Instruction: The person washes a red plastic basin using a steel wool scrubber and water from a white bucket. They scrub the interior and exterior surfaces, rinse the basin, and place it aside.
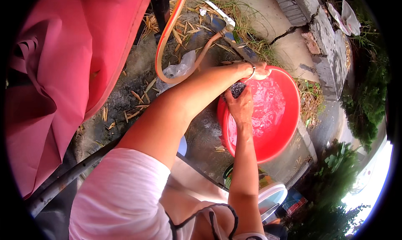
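Note:
A round red plastic basin [290, 114] holds rippling water and sits on the wet concrete ground. My left hand [260, 71], with a bracelet at the wrist, grips the basin's far rim. Just below that wrist, my right hand [241, 106] holds a dark, glittering scouring pad [237, 89] against the near side of the rim. Part of the pad is hidden by the thumb and fingers. My left forearm crosses above the ground to the basin.
An orange hose [160, 51] loops beside a clear plastic bag [179, 67] and a white pipe [212, 5]. Pink sheeting [69, 57] hangs at left above a dark metal bar [69, 177]. A white bucket [272, 196] stands near the basin; broken concrete blocks [329, 51] lie beyond.

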